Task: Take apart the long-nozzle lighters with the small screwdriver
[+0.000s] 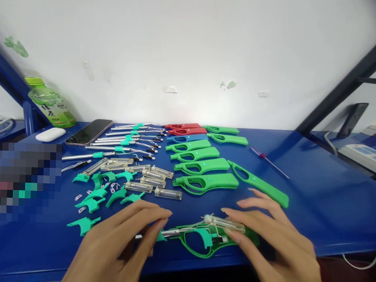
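Note:
My right hand [274, 238] grips a clear fuel tank [225, 223] between thumb and fingers, just over an open green lighter shell [196, 253] near the table's front edge. Inside that shell lie a teal trigger [205, 237], thin wires and a small black part. A metal tube [172, 232] with a teal collar runs leftward out of the shell, passing behind my left hand [119, 237]. The left thumb and index finger are pressed together beside this tube; whatever they pinch, if anything, is hidden.
Green, red and blue lighter shells [209, 181] lie mid-table. Left are metal tubes with wires [122, 149], clear tanks [168, 194] and teal triggers [84, 225]. A screwdriver [262, 155] lies right. A phone [89, 132], white case [50, 134] and bottle [50, 103] stand back left.

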A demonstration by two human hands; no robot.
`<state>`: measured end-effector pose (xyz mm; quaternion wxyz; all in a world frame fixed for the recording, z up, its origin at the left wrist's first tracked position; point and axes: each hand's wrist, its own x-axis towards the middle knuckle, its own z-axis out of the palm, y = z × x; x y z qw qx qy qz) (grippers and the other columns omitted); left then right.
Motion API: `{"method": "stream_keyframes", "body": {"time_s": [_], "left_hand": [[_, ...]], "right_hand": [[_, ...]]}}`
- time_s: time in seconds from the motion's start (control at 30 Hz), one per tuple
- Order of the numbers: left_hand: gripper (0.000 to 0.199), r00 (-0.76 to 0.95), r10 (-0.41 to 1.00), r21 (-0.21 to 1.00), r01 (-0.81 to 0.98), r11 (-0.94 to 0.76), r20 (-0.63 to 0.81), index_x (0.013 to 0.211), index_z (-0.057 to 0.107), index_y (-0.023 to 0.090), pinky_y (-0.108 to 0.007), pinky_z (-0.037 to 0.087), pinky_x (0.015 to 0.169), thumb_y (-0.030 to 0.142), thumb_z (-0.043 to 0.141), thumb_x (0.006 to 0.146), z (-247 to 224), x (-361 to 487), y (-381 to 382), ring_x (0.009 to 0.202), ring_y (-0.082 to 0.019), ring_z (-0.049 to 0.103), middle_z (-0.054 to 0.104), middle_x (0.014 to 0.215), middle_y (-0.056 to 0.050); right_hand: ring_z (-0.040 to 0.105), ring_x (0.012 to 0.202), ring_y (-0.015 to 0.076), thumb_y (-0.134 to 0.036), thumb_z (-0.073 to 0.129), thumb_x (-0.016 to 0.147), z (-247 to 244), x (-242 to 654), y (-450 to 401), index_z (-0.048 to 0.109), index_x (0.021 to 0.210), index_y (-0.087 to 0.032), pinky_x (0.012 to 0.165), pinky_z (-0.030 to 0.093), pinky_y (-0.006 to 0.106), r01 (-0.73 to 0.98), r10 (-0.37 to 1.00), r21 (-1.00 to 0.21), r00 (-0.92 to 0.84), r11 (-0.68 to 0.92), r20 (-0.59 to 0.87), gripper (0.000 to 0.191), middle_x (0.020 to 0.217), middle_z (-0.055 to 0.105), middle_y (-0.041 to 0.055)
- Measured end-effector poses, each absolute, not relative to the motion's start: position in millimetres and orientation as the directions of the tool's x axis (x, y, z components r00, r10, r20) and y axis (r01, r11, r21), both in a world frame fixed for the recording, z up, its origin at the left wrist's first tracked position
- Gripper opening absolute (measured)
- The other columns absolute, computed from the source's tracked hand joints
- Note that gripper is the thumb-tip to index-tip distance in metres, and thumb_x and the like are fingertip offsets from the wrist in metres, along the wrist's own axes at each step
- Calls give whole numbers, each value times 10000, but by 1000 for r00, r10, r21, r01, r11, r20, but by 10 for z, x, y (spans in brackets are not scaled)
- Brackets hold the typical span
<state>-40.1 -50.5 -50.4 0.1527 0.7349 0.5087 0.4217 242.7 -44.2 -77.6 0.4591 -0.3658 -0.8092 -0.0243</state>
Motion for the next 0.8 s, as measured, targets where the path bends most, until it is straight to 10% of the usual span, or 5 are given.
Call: {"method": "stream_keyframes", "body": {"time_s": [0.27, 0.8], "left_hand": [[298, 188, 875, 626, 634, -454, 445, 1302, 702, 439, -116, 497, 596, 327, 545, 1075, -669, -356, -567, 644, -4, 618, 643, 1147, 49], [187, 226, 883, 742, 481, -468, 411, 1048, 726, 361, -75, 492, 628, 205, 628, 1018, -584, -202, -575, 640, -31, 645, 721, 957, 85]], "right_hand": [[653, 1078, 215, -45, 731, 928, -776, 2435, -439, 770, 1157, -192, 1120, 486, 423, 611, 544, -249, -361, 752, 757, 275, 1009, 828, 3], [730, 1017, 197, -91, 733, 943, -724, 2458, -440, 796, 1113, -210, 1106, 524, 399, 563, 508, -223, -421, 796, 751, 218, 969, 834, -15]]}}
